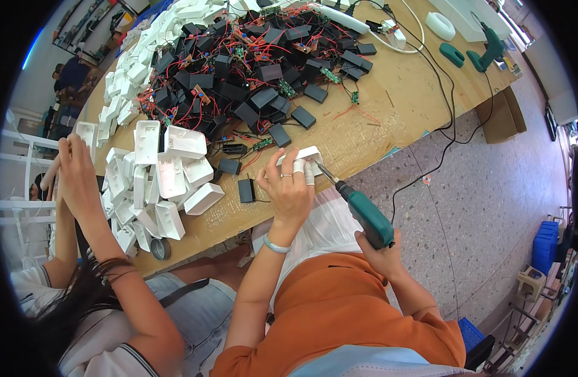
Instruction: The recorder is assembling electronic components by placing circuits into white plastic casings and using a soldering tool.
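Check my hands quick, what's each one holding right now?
Left hand: fingers bent over a white box, holding it.
Right hand: closed around a green electric screwdriver.

casing (pixel 313 152): white | screwdriver (pixel 369 217): green, black | boxes (pixel 264 97): black | table (pixel 389 103): tan | floor (pixel 483 220): speckled grey

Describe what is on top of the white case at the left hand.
The left hand lies over part of the white case; the green screwdriver, in the right hand, has its tip at it. What the left hand covers cannot be seen.
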`<state>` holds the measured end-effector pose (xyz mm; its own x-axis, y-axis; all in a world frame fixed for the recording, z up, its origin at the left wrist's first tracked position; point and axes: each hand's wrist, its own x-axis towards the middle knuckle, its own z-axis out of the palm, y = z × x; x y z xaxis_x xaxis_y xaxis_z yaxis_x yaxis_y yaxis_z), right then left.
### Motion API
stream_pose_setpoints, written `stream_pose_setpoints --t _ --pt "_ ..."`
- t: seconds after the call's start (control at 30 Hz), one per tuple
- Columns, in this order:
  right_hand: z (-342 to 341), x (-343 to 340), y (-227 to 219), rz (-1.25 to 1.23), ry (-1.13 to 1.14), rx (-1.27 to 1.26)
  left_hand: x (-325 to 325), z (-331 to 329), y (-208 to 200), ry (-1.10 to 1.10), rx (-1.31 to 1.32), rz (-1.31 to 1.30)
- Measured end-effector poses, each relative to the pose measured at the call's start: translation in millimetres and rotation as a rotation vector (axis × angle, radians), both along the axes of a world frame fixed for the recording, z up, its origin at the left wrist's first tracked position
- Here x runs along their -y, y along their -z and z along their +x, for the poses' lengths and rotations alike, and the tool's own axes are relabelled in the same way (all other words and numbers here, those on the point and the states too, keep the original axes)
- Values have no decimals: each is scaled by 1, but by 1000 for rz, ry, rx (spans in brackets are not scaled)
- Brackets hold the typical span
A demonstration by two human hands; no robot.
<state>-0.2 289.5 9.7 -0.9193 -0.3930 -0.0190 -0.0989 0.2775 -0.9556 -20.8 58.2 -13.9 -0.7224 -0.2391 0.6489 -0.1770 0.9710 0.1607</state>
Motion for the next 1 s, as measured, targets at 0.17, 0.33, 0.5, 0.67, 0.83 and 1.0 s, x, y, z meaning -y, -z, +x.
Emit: stream_pose_setpoints --t 0.17,0.33,0.5,0.67,0.83,1.0 --pt "-2 6 -7 48 -29 0 -2 -1 3 -16 -1 1" --pt "-2 11 -3 47 -20 -42 -3 1 7 -14 -19 12" --pt "-1 14 -2 32 2 28 -2 0 8 -26 -30 -18" --pt "1 16 3 7 26 31 -2 0 9 -30 -28 -27" --pt "-2 16 3 27 -10 2 -1 2 12 -32 -20 -36" --pt "-4 16 1 24 -14 28 -2 1 12 -32 -25 -35"
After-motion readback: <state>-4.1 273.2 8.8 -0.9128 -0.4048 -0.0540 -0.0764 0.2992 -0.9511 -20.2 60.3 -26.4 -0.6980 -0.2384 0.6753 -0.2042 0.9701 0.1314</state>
